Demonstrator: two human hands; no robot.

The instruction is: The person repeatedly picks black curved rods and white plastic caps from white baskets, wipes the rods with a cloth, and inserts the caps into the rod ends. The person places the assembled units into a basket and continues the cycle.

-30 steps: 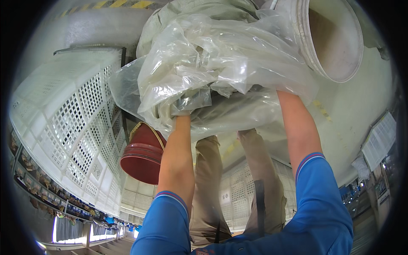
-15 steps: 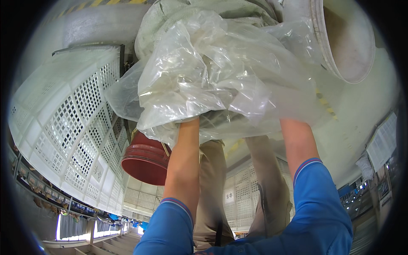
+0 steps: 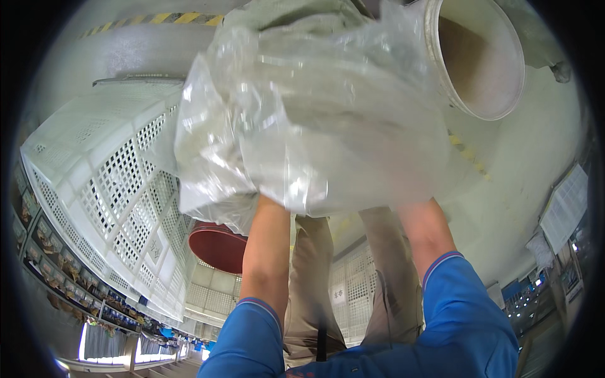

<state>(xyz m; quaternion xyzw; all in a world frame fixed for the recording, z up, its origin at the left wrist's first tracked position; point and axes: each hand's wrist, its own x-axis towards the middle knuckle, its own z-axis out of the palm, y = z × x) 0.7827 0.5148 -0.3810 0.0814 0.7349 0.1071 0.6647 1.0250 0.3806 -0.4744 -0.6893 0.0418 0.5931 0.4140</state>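
Observation:
A large, crumpled clear plastic bag (image 3: 340, 132) fills the middle of the view, bunched up and blurred in places. Both forearms reach up into it from below. My left forearm (image 3: 268, 252) goes in under its lower left edge, and my right forearm (image 3: 428, 227) meets it at the lower right. The plastic covers both hands, so their fingers and grip are hidden. Beyond the bag lies a pale greenish woven sack (image 3: 296, 14), partly covered by the plastic.
White perforated crates (image 3: 120, 183) stand to the left. A dark red bucket (image 3: 217, 247) is beside my left forearm. At the upper right, a white bucket (image 3: 513, 63) shows brownish residue inside. Yellow-and-black tape (image 3: 170, 19) marks the floor.
The plastic bag has shifted and spread, its left part now hanging lower over the red bucket. My right forearm has moved slightly left, and the view has shifted a little.

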